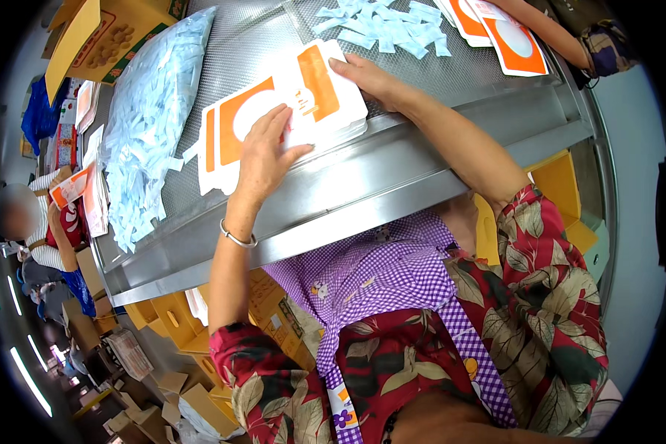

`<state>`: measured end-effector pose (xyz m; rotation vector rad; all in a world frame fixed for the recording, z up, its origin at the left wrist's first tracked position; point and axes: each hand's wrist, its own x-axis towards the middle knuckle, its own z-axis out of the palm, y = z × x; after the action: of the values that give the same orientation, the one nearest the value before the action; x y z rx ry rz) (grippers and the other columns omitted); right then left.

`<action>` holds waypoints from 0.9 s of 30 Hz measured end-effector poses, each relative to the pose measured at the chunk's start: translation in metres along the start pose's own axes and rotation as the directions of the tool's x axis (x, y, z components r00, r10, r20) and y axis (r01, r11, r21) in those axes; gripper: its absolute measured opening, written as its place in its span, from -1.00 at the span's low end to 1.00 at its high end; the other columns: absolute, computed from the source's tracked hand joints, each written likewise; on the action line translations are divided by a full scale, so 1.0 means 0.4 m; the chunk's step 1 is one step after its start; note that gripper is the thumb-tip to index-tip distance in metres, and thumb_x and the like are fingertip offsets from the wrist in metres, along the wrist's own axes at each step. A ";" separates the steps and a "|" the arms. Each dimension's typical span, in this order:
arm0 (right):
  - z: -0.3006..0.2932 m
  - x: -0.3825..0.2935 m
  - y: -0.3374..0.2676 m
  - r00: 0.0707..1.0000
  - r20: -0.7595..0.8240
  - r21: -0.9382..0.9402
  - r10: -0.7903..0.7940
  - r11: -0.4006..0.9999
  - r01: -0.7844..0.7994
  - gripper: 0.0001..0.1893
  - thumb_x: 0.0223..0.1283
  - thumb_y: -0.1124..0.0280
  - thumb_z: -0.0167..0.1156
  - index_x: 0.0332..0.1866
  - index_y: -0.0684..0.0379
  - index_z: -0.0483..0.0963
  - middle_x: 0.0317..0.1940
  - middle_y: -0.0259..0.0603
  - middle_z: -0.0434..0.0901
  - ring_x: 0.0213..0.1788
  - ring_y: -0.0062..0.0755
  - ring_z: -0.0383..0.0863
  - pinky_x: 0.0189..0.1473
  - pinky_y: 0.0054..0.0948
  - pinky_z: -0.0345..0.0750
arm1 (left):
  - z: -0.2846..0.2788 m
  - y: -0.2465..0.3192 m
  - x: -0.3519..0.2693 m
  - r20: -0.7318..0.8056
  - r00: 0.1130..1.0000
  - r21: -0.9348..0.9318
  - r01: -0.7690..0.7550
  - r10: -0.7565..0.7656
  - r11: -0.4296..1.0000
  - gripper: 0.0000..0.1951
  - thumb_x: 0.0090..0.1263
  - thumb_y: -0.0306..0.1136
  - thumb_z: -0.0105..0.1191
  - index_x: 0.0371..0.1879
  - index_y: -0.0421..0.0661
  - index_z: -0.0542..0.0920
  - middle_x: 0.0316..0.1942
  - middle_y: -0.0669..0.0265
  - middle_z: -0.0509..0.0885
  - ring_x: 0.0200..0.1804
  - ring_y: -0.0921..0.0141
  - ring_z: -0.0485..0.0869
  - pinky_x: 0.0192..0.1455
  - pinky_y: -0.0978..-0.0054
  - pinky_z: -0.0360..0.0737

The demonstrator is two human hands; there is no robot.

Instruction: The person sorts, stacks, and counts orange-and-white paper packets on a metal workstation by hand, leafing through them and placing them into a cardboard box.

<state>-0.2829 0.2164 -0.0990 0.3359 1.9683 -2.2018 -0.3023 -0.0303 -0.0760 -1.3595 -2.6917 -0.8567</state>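
Observation:
A stack of flat white-and-orange printed packaging bags (319, 83) lies before me at the near edge of the metal table. Across the middle of the stack rests my left hand (263, 150), palm down, thumb spread from the fingers, holding nothing. At the stack's far right end, my right hand (369, 80) grips the edge, thumb on top; its other fingers are partly hidden. The top bag has a pale oval window and bears writing. One light-blue strip (190, 152) pokes out by the stack's left end.
A clear plastic bag full of light-blue strips (150, 122) lies to the left. Loose strips (388, 28) are piled beyond the stack. At the right, a co-worker's arm (555, 33) reaches over more printed bags (513, 47). Another person (50, 211) works at the left. A cardboard carton (111, 41) stands behind.

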 end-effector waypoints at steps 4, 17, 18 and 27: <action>0.006 -0.001 0.024 0.997 0.001 0.092 -0.073 0.993 0.073 -0.41 0.39 -0.10 -0.16 0.20 0.25 0.29 -0.01 -0.14 0.53 -0.02 -0.40 0.57 -0.01 -0.40 0.56 | 0.016 -0.022 -0.003 -0.059 0.997 -0.021 0.043 -0.044 0.999 -0.37 -0.04 -0.13 0.38 0.04 -0.18 0.56 0.13 0.16 0.54 0.13 0.18 0.50 0.19 0.30 0.47; -0.001 -0.013 0.029 0.985 -0.012 0.025 -0.172 0.985 0.172 -0.46 0.34 -0.06 -0.02 -0.01 0.33 0.39 -0.17 -0.19 0.54 -0.15 -0.50 0.53 -0.10 -0.52 0.50 | -0.030 -0.026 -0.023 -0.178 0.875 -0.552 0.290 -0.450 0.782 -0.82 0.39 -0.39 0.08 -0.17 -0.22 0.66 -0.26 0.36 0.68 -0.21 0.58 0.57 -0.20 0.66 0.50; 0.001 -0.013 0.030 0.986 -0.006 0.023 -0.165 0.986 0.165 -0.47 0.34 -0.05 -0.01 0.00 0.33 0.39 -0.16 -0.18 0.54 -0.15 -0.50 0.53 -0.09 -0.52 0.50 | -0.042 -0.025 -0.024 -0.187 0.818 -0.621 0.330 -0.544 0.710 -0.81 0.41 -0.38 0.06 -0.18 -0.22 0.66 -0.30 0.39 0.68 -0.25 0.61 0.56 -0.22 0.68 0.49; 0.007 0.001 0.047 0.980 -0.023 0.071 -0.199 0.977 0.200 -0.52 0.37 0.07 0.00 0.07 0.34 0.38 -0.12 -0.18 0.56 -0.13 -0.53 0.55 -0.08 -0.54 0.51 | -0.014 0.031 0.030 -0.114 0.993 0.041 0.050 -0.045 0.998 -0.71 0.19 -0.34 0.26 -0.14 -0.21 0.63 -0.18 0.19 0.65 -0.21 0.30 0.62 -0.18 0.42 0.58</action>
<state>-0.2784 0.2115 -0.1166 0.1712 2.0129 -2.4038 -0.3017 -0.0181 -0.0628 -1.2054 -2.6502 -0.8452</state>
